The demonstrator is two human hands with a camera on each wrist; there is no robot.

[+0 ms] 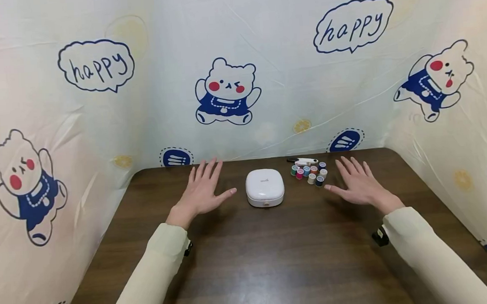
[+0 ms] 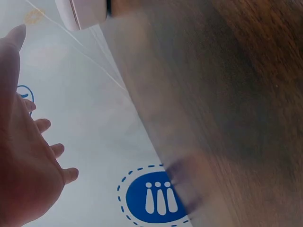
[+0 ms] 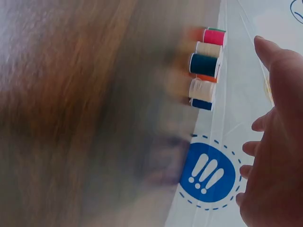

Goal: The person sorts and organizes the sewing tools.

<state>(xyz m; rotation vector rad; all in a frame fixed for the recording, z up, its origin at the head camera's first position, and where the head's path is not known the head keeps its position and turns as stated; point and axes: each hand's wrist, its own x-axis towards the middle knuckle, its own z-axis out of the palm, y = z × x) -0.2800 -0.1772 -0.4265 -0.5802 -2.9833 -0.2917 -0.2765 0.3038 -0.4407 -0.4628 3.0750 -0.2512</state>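
Near the far edge of the table, a white rounded box (image 1: 264,186) with a closed lid sits between the two hands. My left hand (image 1: 204,189) is spread palm down to the left of the box, apart from it and holding nothing. To the right, my right hand (image 1: 359,183) is also spread with straight fingers, its thumb close to a cluster of small thread spools (image 1: 306,172). The spools are green, pink, blue, orange, white and dark blue. In the right wrist view a pink spool (image 3: 214,37) stands above a dark teal spool (image 3: 204,65).
Behind the spools lie white-handled thread snips (image 1: 307,161) with a dark end. The dark wooden table (image 1: 267,262) is bordered by a pale printed curtain (image 1: 272,76) at the back and both sides. A black wrist device (image 1: 380,236) sits under the right sleeve.
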